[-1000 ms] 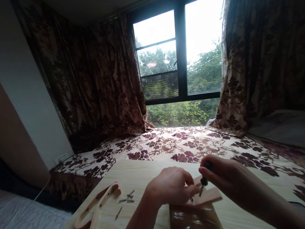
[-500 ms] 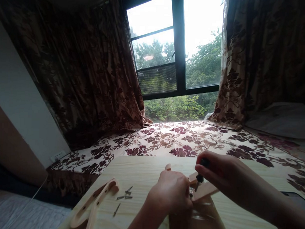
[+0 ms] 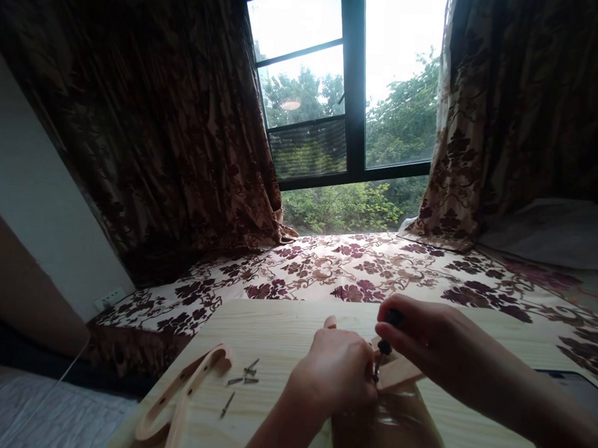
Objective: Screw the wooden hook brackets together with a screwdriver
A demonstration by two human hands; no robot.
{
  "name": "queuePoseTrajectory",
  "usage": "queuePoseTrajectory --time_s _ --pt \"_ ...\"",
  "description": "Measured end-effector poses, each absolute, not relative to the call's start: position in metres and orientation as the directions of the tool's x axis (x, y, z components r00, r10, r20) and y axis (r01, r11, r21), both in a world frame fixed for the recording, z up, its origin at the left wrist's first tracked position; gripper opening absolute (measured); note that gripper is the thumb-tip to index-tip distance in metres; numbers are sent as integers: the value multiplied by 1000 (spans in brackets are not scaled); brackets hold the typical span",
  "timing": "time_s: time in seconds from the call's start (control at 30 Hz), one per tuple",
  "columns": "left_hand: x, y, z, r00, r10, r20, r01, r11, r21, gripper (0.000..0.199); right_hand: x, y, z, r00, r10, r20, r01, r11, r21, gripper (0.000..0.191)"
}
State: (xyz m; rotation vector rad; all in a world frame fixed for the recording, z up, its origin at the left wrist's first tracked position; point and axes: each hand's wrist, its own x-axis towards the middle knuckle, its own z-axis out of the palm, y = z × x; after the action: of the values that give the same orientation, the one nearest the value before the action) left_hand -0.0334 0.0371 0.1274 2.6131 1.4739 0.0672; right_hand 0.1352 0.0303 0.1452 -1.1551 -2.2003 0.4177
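Observation:
My right hand [image 3: 417, 329] is closed round the black handle of a screwdriver [image 3: 383, 346]. The shaft points down and its tip is beside the fingers of my left hand [image 3: 330, 369]. That hand is curled over a pale wooden piece [image 3: 400, 374], whose flat end sticks out to the right, while a rounded wooden end [image 3: 329, 322] shows above the knuckles. My left fingertips are hidden. Beneath them lies a brown, shiny wrapped thing [image 3: 387, 426]. Several loose screws [image 3: 244, 379] lie left of my hands.
Two curved wooden pieces with holes [image 3: 188, 393] lie at the left of the pale wooden board [image 3: 271, 321]. A phone [image 3: 568, 387] is at the right, partly behind my forearm. Beyond the board, a flowered cloth [image 3: 337, 264] runs to the window.
My right hand and the screwdriver have shifted slightly left, bringing the shaft closer to my left fingers. The left hand keeps its grip. The whole view has tilted a little.

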Motion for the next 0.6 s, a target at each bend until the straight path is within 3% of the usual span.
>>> queuePoseTrajectory --time_s 0.17,0.3,0.47,0.6 --pt "-47 28 142 468 884 -3 868 -460 187 11 133 32 143 -433 812 392 625 584 -518 14" --pt "-56 6 156 405 908 109 894 -418 161 15 132 36 140 -434 799 416 605 600 -523 11" --pt "-49 -16 140 594 780 196 794 -608 13 18 129 43 136 -406 787 464 605 612 -509 11" --pt "-40 -15 108 673 718 177 729 -684 -1 15 129 45 136 -416 791 449 615 609 -502 17"
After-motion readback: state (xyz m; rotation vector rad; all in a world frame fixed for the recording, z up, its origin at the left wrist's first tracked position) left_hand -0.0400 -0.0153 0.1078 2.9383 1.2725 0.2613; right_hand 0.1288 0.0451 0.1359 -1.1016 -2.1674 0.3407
